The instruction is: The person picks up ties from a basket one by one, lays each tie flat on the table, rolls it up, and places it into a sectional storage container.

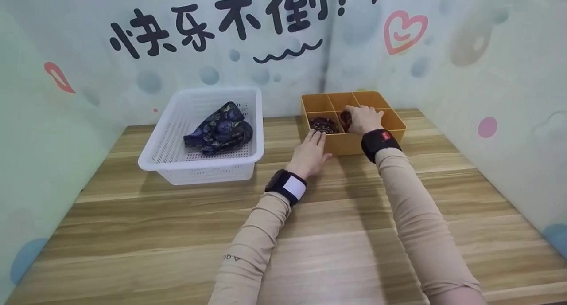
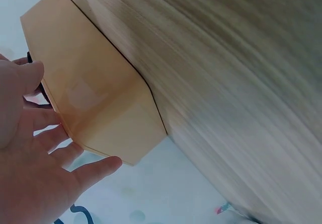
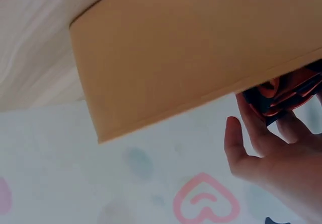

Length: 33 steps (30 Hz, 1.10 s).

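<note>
My right hand (image 1: pixel 365 119) reaches into the front middle compartment of an orange divided box (image 1: pixel 350 144) and holds a rolled-up cloth (image 1: pixel 345 119). In the right wrist view this rolled-up cloth (image 3: pixel 289 90) shows dark and red layers at the rim, with fingers around it. A second roll of dark patterned cloth (image 1: pixel 324 125) sits in the front left compartment. Beside that compartment, my left hand (image 1: pixel 308 155) touches the box's front rim, its fingers extended. The left wrist view has the left hand (image 2: pixel 45 158) with spread fingers along the box edge.
To the left stands a white perforated basket (image 1: pixel 212 165) with crumpled dark blue patterned cloth (image 1: pixel 221 128) inside. Both containers are on a wood-grain table (image 1: pixel 177 243). A printed wall (image 1: pixel 283 79) rises right behind them, with side walls left and right.
</note>
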{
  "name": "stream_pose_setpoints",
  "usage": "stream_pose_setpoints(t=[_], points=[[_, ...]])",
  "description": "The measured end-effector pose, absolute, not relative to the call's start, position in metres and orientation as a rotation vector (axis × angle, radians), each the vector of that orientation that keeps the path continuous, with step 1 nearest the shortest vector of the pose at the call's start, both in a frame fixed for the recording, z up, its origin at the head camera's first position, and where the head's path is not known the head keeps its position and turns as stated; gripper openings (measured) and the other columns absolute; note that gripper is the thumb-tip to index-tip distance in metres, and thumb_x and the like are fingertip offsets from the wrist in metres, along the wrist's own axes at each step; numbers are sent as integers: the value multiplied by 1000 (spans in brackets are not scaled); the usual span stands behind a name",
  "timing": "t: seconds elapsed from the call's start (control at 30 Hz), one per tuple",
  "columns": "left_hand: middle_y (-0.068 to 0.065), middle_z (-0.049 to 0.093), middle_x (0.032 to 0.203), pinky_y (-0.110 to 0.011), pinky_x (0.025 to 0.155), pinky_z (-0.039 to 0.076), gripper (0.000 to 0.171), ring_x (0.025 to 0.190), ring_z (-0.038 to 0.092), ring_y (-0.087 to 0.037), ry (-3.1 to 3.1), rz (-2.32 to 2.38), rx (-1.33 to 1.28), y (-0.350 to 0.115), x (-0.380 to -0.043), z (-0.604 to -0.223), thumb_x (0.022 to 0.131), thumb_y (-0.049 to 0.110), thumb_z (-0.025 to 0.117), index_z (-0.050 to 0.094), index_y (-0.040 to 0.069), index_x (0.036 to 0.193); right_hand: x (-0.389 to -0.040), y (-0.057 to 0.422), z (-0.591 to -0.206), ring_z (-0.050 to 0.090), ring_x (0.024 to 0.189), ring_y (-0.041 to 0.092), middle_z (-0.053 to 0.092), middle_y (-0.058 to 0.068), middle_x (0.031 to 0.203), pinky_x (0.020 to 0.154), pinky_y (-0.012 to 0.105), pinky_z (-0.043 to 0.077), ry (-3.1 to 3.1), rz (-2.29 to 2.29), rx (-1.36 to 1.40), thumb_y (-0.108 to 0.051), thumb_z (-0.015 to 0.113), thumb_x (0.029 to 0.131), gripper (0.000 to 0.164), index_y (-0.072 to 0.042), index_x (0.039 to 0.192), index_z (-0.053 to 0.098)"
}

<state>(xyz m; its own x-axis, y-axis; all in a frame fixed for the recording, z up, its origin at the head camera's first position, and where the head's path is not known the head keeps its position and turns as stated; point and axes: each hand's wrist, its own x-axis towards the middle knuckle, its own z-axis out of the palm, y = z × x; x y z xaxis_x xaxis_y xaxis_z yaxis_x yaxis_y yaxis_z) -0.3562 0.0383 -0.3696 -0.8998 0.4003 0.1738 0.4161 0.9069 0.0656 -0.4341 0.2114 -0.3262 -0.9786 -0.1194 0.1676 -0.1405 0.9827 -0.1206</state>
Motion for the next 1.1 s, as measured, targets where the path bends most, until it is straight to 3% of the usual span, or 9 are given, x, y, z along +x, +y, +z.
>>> stream_pose_setpoints(t=[0.27,0.5,0.63,0.8,0.9,1.0,1.1], points=[[-10,30,155,-43,112,35,63,147,21,-24,-2909,-137,-624,40,-356,-369,98,40,44,27,6,149,-443,221,-329,37,132,48,44,24,143,98,78,21,-3119,520,124,-18,64,83,55,-18,136,50],[-10,33,154,-40,111,38,63,147,21,-24,-2899,-111,-631,41,-356,-370,98,39,45,27,6,149,-442,226,-329,40,129,46,42,28,142,105,58,36,-3151,619,288,-13,57,86,58,-8,142,42],[-10,32,154,-39,111,38,63,147,21,-24,-2898,-101,-630,40,-357,-372,98,40,44,27,6,149,-442,230,-331,39,131,44,41,28,143,110,52,34,-3087,750,413,-11,59,86,62,-2,143,38],[-10,32,154,-39,109,40,63,146,22,-25,-2893,-87,-614,40,-358,-373,99,40,43,27,5,149,-426,228,-330,35,134,45,41,27,142,109,65,24,-2908,780,420,-15,64,86,58,0,138,43],[-12,32,153,-37,110,39,63,146,22,-26,-2884,-90,-621,40,-358,-374,99,39,43,26,4,149,-407,219,-331,43,126,44,49,26,133,104,65,32,-2758,737,425,-15,64,86,47,1,128,53],[-13,34,152,-35,114,34,62,146,22,-28,-2865,-131,-636,40,-358,-375,99,37,43,28,2,148,-388,211,-336,54,110,41,59,24,117,91,55,46,-2653,645,452,-15,65,86,33,2,114,62],[-15,35,151,-34,116,29,60,145,24,-28,-2838,-194,-656,41,-359,-376,99,35,44,31,1,146,-375,207,-342,59,99,41,64,23,104,82,53,50,-2608,516,475,-14,65,84,27,2,105,67]])
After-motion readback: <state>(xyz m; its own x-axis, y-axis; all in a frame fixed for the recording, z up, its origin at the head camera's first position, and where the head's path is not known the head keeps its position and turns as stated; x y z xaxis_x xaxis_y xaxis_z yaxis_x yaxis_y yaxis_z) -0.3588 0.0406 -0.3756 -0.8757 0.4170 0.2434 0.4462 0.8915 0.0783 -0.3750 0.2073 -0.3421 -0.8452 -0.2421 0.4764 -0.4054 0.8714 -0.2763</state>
